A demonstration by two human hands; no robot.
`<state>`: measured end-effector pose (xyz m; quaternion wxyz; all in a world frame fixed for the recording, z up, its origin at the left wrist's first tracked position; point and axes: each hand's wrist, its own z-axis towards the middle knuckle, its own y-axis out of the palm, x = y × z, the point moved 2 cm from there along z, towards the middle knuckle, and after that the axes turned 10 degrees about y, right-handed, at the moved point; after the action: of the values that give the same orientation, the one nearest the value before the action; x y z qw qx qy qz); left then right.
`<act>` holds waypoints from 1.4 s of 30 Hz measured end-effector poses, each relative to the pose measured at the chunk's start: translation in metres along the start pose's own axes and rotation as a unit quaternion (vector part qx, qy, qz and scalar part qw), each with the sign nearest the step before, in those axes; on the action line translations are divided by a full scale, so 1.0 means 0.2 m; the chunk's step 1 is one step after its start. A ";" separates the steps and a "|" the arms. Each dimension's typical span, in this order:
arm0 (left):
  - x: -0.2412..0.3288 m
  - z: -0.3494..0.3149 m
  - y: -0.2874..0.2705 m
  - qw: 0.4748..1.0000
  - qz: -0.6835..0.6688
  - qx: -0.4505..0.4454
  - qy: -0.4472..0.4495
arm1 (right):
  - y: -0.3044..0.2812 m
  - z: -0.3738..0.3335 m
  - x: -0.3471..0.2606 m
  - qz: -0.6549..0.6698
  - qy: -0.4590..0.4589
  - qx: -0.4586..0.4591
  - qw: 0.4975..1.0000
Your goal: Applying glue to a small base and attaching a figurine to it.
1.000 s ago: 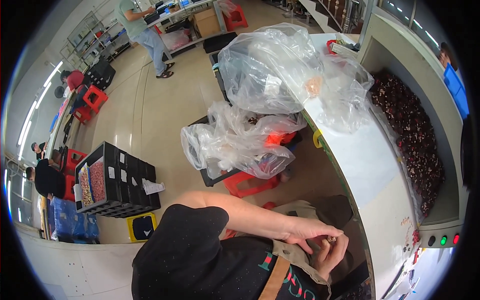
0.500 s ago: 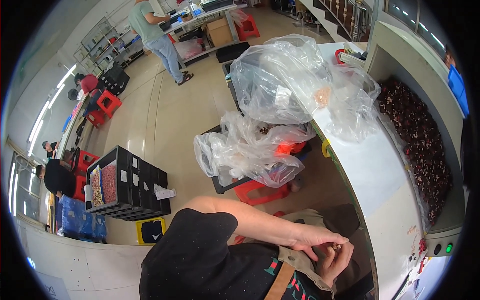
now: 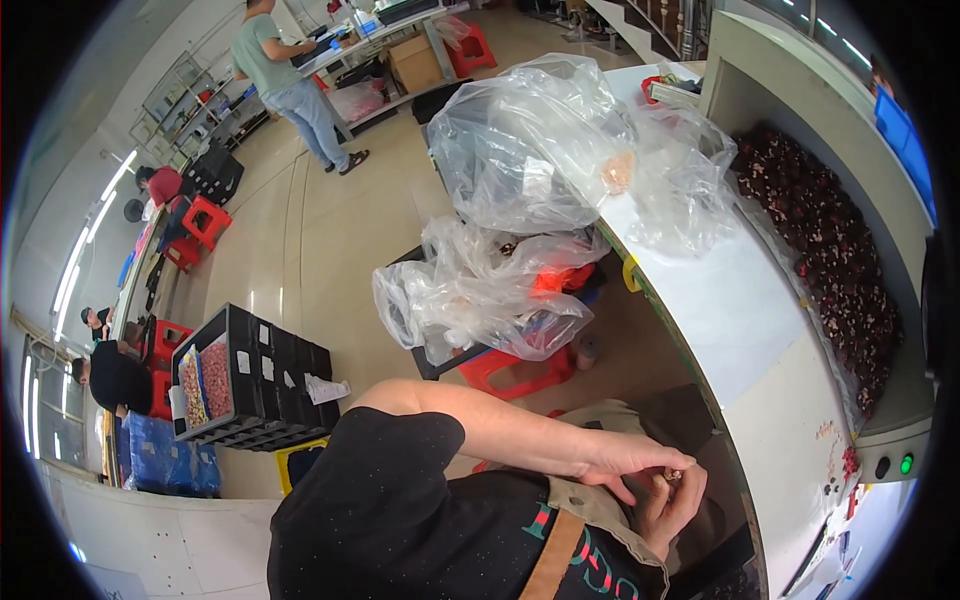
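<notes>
My left hand point(image 3: 625, 462) reaches across my lap from the left, its fingers pinched on a small dark piece point(image 3: 672, 477). My right hand point(image 3: 678, 512) lies just under it, fingers curled up against the same piece. Both hands meet over my tan apron point(image 3: 600, 505) and black shirt, close to the front edge of the white bench point(image 3: 745, 310). How much of the piece is in each hand is hidden by the fingers.
A bin of small dark red pieces point(image 3: 840, 260) runs along the bench's right. Clear plastic bags point(image 3: 530, 140) pile at its far end, more bags point(image 3: 480, 300) on a red stool point(image 3: 515, 368). Black crates point(image 3: 260, 370) stand left. One person point(image 3: 285, 80) stands far off; others sit at the left.
My hands stay together in my lap, fingers shifting slightly on the small piece. The view has tilted a little, so bags and crates sit lower and nearer.
</notes>
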<state>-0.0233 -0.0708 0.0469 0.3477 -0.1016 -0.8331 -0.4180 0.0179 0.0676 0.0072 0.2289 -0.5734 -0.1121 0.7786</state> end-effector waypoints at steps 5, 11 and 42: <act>0.01 0.02 0.02 1.000 0.008 -0.007 0.001 | -0.03 0.01 -0.01 -0.001 -0.012 0.007 1.000; 0.02 0.06 0.08 0.999 0.026 -0.034 -0.007 | -0.08 -0.03 0.00 -0.002 0.006 0.036 0.999; -0.08 0.10 0.06 0.999 0.012 -0.030 -0.008 | -0.09 -0.11 0.07 -0.046 0.014 0.032 0.998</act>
<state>-0.0153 -0.0458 0.0357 0.3432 -0.1254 -0.8215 -0.4377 0.0402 0.0888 -0.0041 0.2845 -0.5708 -0.1098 0.7623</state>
